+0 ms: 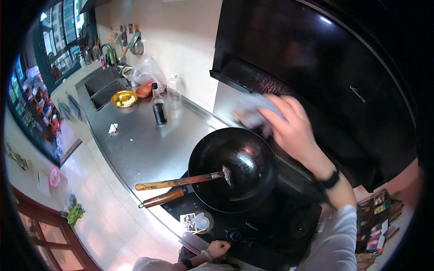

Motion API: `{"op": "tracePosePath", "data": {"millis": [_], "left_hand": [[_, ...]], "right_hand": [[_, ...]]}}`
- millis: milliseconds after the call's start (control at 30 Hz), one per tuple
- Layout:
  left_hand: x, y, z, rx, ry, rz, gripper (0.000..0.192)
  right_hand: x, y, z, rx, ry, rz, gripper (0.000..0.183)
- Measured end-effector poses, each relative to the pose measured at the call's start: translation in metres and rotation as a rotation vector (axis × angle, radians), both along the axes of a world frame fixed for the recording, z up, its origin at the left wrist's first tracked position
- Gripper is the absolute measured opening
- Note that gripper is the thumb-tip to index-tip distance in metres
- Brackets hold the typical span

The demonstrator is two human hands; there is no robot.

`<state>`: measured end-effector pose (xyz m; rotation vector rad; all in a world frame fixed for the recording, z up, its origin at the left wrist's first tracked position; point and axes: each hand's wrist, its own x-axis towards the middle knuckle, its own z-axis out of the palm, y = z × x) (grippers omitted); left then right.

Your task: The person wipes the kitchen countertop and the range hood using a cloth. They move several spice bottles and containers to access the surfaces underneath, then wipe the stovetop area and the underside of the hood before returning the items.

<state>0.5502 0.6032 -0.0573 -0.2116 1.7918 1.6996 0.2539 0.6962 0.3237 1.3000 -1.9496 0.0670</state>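
My right hand [291, 125] grips a bluish-grey cloth [257, 108], blurred by motion, at the lower edge of the black range hood [271, 83], above the far side of the wok. Near the stove's front edge, beside the control knob [234, 235], my left hand [218, 249] is curled closed, and nothing shows in it. Between the hands a black wok [210, 159] stands on the black gas stove [281, 233]. A wooden-handled spatula [179, 181] lies in the wok, its handle beside the wok's own wooden handle [164, 198].
Left of the wok, the steel counter [142, 145] holds a dark sauce bottle [158, 106], a clear plastic bottle [174, 89], a yellow dish of pale pieces [124, 99] and an orange bowl [143, 91]. A small lidded container [202, 222] stands by the stove's front edge.
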Motion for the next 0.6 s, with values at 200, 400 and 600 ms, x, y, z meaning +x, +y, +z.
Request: {"op": "tracePosePath", "data": {"millis": [200, 400, 600], "left_hand": [[-0.003, -0.001, -0.006, 0.125, 0.038, -0.050, 0.034], [0.002, -0.002, -0.003, 0.120, -0.052, 0.008, 0.037], [0.011, 0.002, -0.028, 0.031, -0.081, 0.082, 0.035]], "right_hand": [[-0.161, -0.093, -0.043, -0.059, 0.380, -0.101, 0.020], [-0.171, -0.084, -0.076, -0.034, 0.120, -0.270, 0.019], [-0.107, 0.058, -0.069, -0.045, 0.055, -0.296, 0.019]]}}
